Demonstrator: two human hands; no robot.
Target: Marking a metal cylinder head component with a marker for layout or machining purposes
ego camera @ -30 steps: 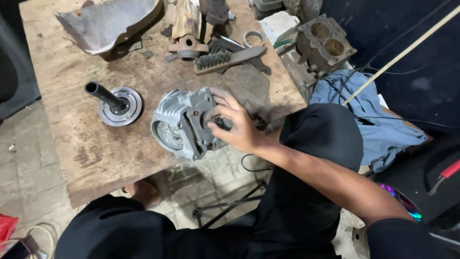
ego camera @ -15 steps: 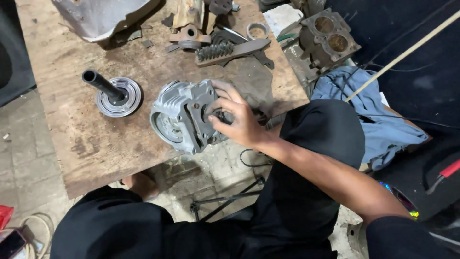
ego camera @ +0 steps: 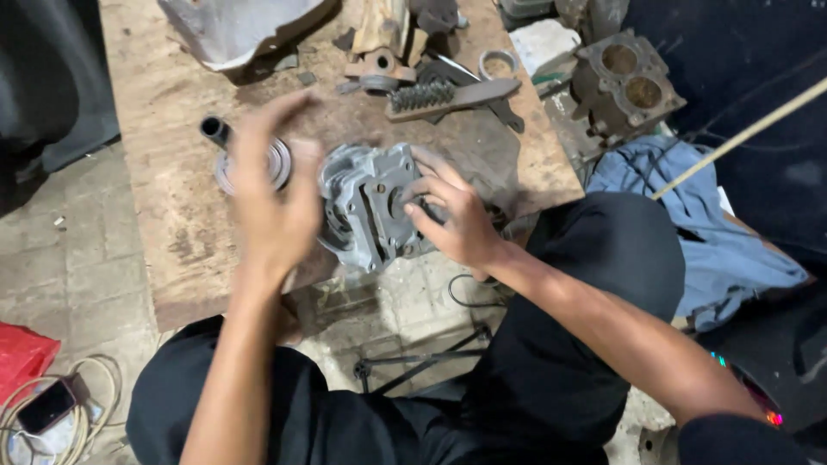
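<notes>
Grey engine casting (ego camera: 366,207) — right fingers (ego camera: 426,194) on it, left hand (ego camera: 271,202) just beside.

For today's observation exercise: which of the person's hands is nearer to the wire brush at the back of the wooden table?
Right. The right hand rests on the grey engine casting, just below the wire brush. The blurred left hand is raised further left, over the flanged shaft.
</notes>
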